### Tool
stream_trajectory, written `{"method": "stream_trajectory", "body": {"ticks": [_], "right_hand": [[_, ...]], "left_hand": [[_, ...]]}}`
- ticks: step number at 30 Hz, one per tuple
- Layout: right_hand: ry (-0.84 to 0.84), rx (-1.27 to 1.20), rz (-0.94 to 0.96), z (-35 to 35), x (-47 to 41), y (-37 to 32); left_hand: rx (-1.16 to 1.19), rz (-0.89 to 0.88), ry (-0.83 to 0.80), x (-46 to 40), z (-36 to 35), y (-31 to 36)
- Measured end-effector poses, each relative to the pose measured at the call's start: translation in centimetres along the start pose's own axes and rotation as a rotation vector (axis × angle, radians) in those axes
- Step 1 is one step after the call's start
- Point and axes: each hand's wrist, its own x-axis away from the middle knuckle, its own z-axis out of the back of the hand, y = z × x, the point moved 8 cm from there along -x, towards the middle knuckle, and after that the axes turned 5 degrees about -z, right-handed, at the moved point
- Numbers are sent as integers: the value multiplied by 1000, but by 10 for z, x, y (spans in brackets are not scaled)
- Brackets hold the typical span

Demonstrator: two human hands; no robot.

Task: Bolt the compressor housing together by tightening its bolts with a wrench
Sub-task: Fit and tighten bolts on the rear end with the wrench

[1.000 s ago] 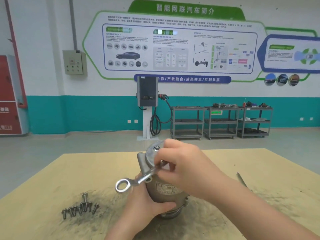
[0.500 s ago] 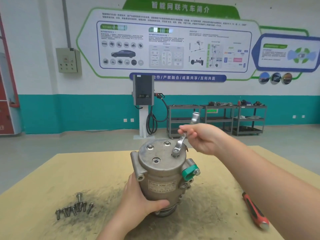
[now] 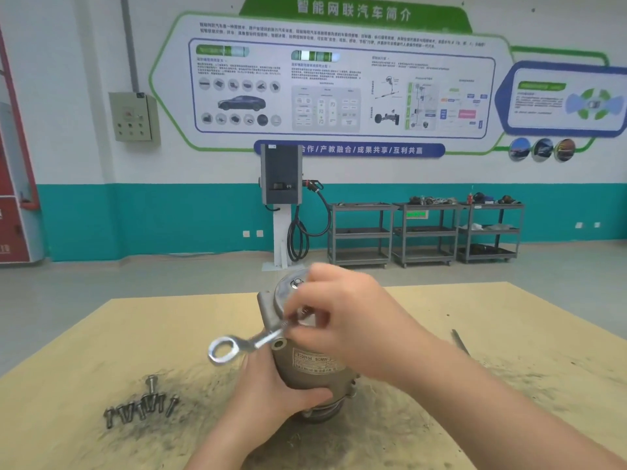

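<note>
Right hand: our fingers are curled and pinched around the near end of the wrench. The working end of the tool is hidden under the hand, so we cannot tell which bolt it sits on. The free ring end juts out to the left, clear of the housing.

Left hand: our fingers wrap the lower body of the compressor, thumb across the front just below the label, gripping it to keep it from turning.

Compressor: stands upright on its pulley end at the middle of the tabletop, flat top cover facing up, with one bolt head visible at the far edge of the cover. We judge it heavy, rigid cast metal, smooth on its round sides and so inclined to twist under wrench load. The best hold is low and around the barrel, where the left hand is, or against the lug at its upper left.

Wrench: slim steel, stiff, light. Held near its head it gives little leverage, so we would slide the grip outward for final tightening.

Loose bolts: a small cluster lying on the tabletop, well to the left of the compressor, on a dark stained patch.

A thin dark tool lies to the right, partly hidden by our forearm.
</note>
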Motion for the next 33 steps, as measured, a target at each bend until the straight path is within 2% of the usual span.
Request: {"method": "stream_trajectory", "body": {"ticks": [3,6,8,9,11,13,16,18,20,23,25,27,30,33], "right_hand": [[-148,118,-168,-17,-57,13],[-106,204,-504,-17,-94,59],[-63,113,-764,-8,-92,102],[-54,-79,-879,-5,-85,122],[-9,-626,-1128,-5,-54,148],[98,-1068,-1245,-5,-15,159],[390,-1504,-1172,-1,33,157],[633,-1597,-992,3,65,150],[784,-1433,-810,6,97,135],[806,-808,-498,21,113,88],[667,-374,-163,26,94,44],[463,-94,26,19,59,13],[107,82,-89,-1,-11,8],[-64,127,-355,-13,-67,40]], "left_hand": [[6,15,18,1,2,-2],[-3,35,3,2,0,-6],[-7,36,-1,2,1,-7],[-4,39,0,2,1,-8],[-5,47,1,1,1,-7],[-5,52,7,1,1,-7],[-33,68,24,1,2,-5],[-55,74,32,1,1,-4],[-89,71,33,1,-1,-1],[-123,59,41,2,-2,2],[-113,54,44,3,-1,4],[-89,31,43,4,-1,6],[-86,28,58,5,1,7],[-92,79,52,6,2,1]]}}
